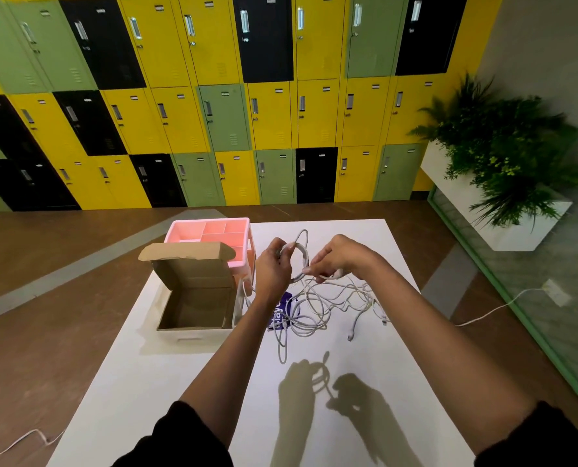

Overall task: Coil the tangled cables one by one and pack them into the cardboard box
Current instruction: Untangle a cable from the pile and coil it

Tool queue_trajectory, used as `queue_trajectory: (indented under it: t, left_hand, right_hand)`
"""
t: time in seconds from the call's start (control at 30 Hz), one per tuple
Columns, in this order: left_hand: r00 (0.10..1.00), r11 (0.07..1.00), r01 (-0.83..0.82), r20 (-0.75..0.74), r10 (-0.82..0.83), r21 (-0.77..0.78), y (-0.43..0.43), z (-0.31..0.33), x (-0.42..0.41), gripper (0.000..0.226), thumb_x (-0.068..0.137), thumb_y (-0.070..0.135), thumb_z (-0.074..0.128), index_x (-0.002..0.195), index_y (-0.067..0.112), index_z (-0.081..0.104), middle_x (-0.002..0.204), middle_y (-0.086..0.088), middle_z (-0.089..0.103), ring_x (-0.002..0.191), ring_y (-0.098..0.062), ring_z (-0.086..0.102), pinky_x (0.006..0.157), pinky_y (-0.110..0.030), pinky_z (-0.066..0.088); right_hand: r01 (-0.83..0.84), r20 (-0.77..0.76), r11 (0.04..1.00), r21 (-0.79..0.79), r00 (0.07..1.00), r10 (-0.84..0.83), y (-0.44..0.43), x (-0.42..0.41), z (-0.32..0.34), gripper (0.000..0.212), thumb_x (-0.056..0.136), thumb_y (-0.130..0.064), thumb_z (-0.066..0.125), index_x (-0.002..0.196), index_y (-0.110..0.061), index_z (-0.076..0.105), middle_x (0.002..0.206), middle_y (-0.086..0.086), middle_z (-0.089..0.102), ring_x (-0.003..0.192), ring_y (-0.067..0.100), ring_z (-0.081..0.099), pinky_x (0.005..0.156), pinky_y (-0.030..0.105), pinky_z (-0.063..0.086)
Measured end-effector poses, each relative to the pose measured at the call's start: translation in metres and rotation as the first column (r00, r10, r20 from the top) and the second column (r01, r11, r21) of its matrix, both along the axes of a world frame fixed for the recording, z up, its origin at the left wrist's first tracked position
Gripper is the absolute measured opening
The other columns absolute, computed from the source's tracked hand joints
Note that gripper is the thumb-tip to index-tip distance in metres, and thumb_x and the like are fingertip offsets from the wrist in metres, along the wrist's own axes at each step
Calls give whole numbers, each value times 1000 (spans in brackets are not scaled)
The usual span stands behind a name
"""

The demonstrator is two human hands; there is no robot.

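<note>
Progress is early: the cardboard box [196,308] stands open and appears empty, although its near corner is hidden by the front wall. Most cables [328,305] lie tangled on the white table [139,382], just right of the box. One cable is partly wound into a coil [297,261], raised above the tangle, right of the box lid. The left hand [274,267] has its fingers closed around the coil's left side. The right hand [338,257] pinches the coil's lower right edge between thumb and fingertips. That cable's loose tail hangs into the tangle. Remaining work: finish this coil, pack it, repeat for the others.
</note>
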State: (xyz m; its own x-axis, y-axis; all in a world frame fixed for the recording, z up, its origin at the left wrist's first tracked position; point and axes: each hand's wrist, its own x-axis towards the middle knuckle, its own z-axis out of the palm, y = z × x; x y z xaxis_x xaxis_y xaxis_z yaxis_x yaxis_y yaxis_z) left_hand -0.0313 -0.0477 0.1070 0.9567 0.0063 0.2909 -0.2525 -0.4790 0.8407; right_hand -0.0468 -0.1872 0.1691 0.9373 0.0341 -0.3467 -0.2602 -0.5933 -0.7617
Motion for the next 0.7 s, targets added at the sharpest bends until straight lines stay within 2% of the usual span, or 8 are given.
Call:
queue_trajectory:
  t: [0.13, 0.23, 0.3, 0.37, 0.47, 0.53, 0.6, 0.7]
  left_hand:
    - [1000, 1000, 6, -26, -6, -18, 4, -5, 3, 23, 98, 26, 50, 96, 6, 60, 81, -4, 63, 66, -13, 54, 53, -22, 38]
    - [998, 999, 45, -41, -46, -5, 4, -8, 1, 24, 98, 25, 50, 97, 4, 61, 81, -3, 62, 66, -11, 53, 52, -17, 37]
    - [998, 998, 48, -48, -49, -31, 5, -9, 3, 23, 98, 25, 51, 96, 4, 62, 80, -3, 63, 66, -11, 54, 52, -16, 38]
    - [998, 998, 29, -61, -33, -56, 8, -11, 7, 23, 97, 27, 52, 96, 6, 62, 82, -8, 66, 70, -17, 57, 58, -26, 42]
    - [999, 999, 10, -46, -12, -35, 10, -12, 9, 22, 96, 29, 53, 94, 9, 62, 83, -9, 68, 74, -24, 62, 63, -35, 49]
    - [1000, 1000, 12, -10, -12, 24, 8, -11, 9, 19, 96, 23, 54, 91, 6, 60, 79, -8, 66, 65, -21, 60, 58, -30, 47]
    - [1000, 997, -10, 23, 8, 75, 7, -12, 8, 16, 95, 17, 54, 89, 3, 58, 77, -6, 63, 57, -12, 54, 51, -19, 42]
    - [996, 994, -77, 44, 74, 74, 11, -21, 10, 16, 95, 18, 56, 88, 4, 61, 83, -11, 69, 63, -20, 59, 58, -30, 51]
  right_hand:
    - [-192, 25, 981, 40, 981, 191, -5, -4, 1, 26, 86, -10, 68, 111, -3, 69, 89, 10, 66, 73, 12, 55, 64, 18, 45]
    - [-274, 65, 961, -34, 959, 275, -3, -5, 0, 27, 92, -6, 58, 118, -8, 66, 89, 7, 61, 72, 12, 50, 66, 21, 42]
    - [-298, 108, 951, -78, 946, 305, -3, -6, -1, 24, 95, -7, 53, 116, -10, 65, 81, 4, 56, 71, 15, 45, 66, 26, 40]
    - [-320, 146, 945, -72, 934, 327, -5, -7, -2, 19, 96, -9, 51, 110, -12, 64, 77, 3, 52, 70, 18, 43, 66, 29, 39]
    - [-388, 189, 918, -76, 899, 396, -7, -10, 0, 18, 97, -7, 49, 105, -12, 64, 85, 9, 53, 76, 21, 42, 69, 30, 38]
    - [-423, 219, 904, -63, 877, 427, -7, -11, 3, 18, 97, -5, 47, 102, -11, 64, 88, 7, 55, 78, 20, 43, 72, 31, 39]
    - [-445, 235, 895, -39, 866, 441, -6, -12, 7, 18, 98, -5, 45, 101, -9, 63, 82, 3, 54, 76, 17, 42, 72, 31, 39]
    - [-466, 253, 885, 10, 857, 448, -7, -15, 7, 17, 98, -5, 44, 103, -5, 61, 88, 14, 52, 76, 17, 44, 71, 25, 43]
